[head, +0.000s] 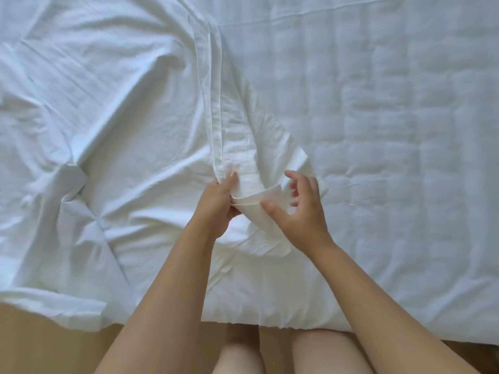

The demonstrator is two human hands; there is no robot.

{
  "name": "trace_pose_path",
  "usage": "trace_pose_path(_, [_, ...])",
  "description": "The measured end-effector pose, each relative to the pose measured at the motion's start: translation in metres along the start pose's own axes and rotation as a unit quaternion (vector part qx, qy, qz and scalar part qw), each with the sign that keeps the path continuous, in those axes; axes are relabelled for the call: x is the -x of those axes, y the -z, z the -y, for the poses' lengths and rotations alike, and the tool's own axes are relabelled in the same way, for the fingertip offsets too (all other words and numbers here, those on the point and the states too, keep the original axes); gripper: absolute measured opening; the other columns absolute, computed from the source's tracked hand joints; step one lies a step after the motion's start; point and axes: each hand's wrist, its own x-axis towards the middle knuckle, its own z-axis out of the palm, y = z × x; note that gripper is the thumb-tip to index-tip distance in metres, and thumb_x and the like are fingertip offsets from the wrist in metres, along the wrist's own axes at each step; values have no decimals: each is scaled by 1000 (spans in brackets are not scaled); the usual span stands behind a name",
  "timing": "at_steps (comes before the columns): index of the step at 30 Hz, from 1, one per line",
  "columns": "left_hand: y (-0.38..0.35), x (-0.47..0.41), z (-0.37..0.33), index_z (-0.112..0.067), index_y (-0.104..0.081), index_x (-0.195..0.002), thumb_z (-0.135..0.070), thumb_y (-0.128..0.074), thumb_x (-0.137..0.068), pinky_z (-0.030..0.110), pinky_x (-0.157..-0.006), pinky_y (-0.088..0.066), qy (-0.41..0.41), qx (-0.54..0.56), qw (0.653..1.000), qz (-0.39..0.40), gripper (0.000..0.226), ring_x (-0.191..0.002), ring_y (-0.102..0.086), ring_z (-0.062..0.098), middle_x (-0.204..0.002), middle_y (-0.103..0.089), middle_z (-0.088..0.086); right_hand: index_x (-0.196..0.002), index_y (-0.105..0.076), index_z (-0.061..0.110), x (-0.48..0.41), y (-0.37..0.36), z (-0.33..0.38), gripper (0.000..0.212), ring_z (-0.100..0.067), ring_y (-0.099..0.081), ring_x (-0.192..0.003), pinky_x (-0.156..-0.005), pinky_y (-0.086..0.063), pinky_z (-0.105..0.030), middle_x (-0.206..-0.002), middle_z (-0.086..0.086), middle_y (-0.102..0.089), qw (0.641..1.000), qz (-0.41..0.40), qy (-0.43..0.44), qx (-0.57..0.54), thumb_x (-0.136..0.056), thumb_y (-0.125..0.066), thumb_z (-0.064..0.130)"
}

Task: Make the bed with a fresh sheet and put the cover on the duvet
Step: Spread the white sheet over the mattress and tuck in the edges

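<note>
Bedding in white covers almost the whole view from the head camera. On the right side lies the duvet (391,117), flat, with quilted squares on its surface, and its near edge reaches the side of the bed where the person stands. On the left side lies the duvet cover (113,103), thin and full of wrinkles, and a part of it hangs over the near edge of the bed towards the floor (40,346). The cover overlaps the left part of the duvet. A long hem (210,103) of the cover runs from the far side of the bed down to the hands, as a double band.

The left hand (218,206) pinches this hem at its near end, the thumb on top and the fingers curled below the cloth, and lifts it a little from the bed. From this grip the corner of the cover (270,195) bends to the right in a loose fold.

The right hand (299,211) is just beside this fold, wide, with the fingers spread and lightly bent; it holds nothing. Its thumb is at the fold, but I cannot tell if it touches the cloth.

Both forearms are bare. Below, two bare legs (318,352) stand close to the bed on the brown floor.
</note>
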Motion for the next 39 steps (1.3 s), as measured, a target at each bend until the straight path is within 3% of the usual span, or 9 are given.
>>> trace_pose_path(4, [29,20,6,-8,-62,-115,-22,-46,-98,39,-81,-56,-13,9,1000,-18,27,-96,-69,27,-104,-72,10,-144,-15,42,2,-10,7,112,11,-30,-120,-96,-31,-13,-131,23,-23,979,202,-35,-13,-52,-71,71])
trace_pose_path(7, [37,31,15,-9,-64,-113,-26,-47,-98,39,-86,-53,-1,15,1000,4,29,-101,-67,28,-107,-71,11,-145,-7,46,10,-31,10,110,10,-28,-120,-95,-27,-14,-136,23,-23,956,287,11,53,-61,-75,64])
trace_pose_path(14, [40,40,23,-11,-59,-124,-42,-27,-102,36,-89,-51,25,139,988,59,50,-113,-62,26,-121,-65,12,-139,-45,26,11,-41,15,51,8,-43,-107,-85,-31,1,-117,15,-47,987,142,61,49,-91,-60,30])
trace_pose_path(18, [31,41,29,-4,-58,-124,-34,-31,-102,40,-94,-49,48,186,979,66,46,-111,-62,29,-119,-65,17,-98,-71,10,13,-36,20,14,8,-53,-89,-78,-40,-2,-95,11,-55,995,60,77,1,-92,-59,13])
trace_pose_path(23, [18,39,33,-6,-62,-112,-16,-36,-101,33,-80,-56,12,179,984,-2,30,-92,-69,21,-104,-70,11,-73,-58,17,7,-26,23,21,-4,-52,-71,-70,-45,-20,-75,4,-57,996,-33,-20,-86,-94,-55,16])
trace_pose_path(28, [7,47,36,-18,-61,-123,-19,-36,-102,35,-98,-47,-57,-2,995,86,33,-112,-62,18,-117,-68,3,-103,-60,22,-5,-30,28,26,1,-59,-89,-74,-46,-16,-98,13,-63,989,121,-75,-49,-83,-67,36])
trace_pose_path(31, [1,48,35,-28,-66,-110,-7,-36,-98,25,-97,-46,-107,-107,986,76,38,-108,-61,8,-109,-69,-9,-82,-57,15,-13,-36,31,16,-1,-53,-63,-60,-41,-19,-72,11,-57,989,92,-102,-63,-88,-61,30])
trace_pose_path(35, [2,41,34,-18,-68,-86,-2,-43,-91,25,-73,-50,-47,-28,997,-59,31,-80,-62,17,-80,-69,-1,-63,-39,11,-31,-33,26,29,-13,-34,-55,-54,-30,-29,-59,1,-36,995,-18,-96,-30,-91,-47,13])
trace_pose_path(39, [15,27,37,-12,-60,-73,-9,-46,-90,40,-73,-52,40,141,949,-278,23,-75,-61,25,-77,-63,9,-89,-50,8,-57,-14,5,11,-28,-51,-88,-71,-36,-32,-90,-8,-53,985,-108,-115,75,-93,-43,16])
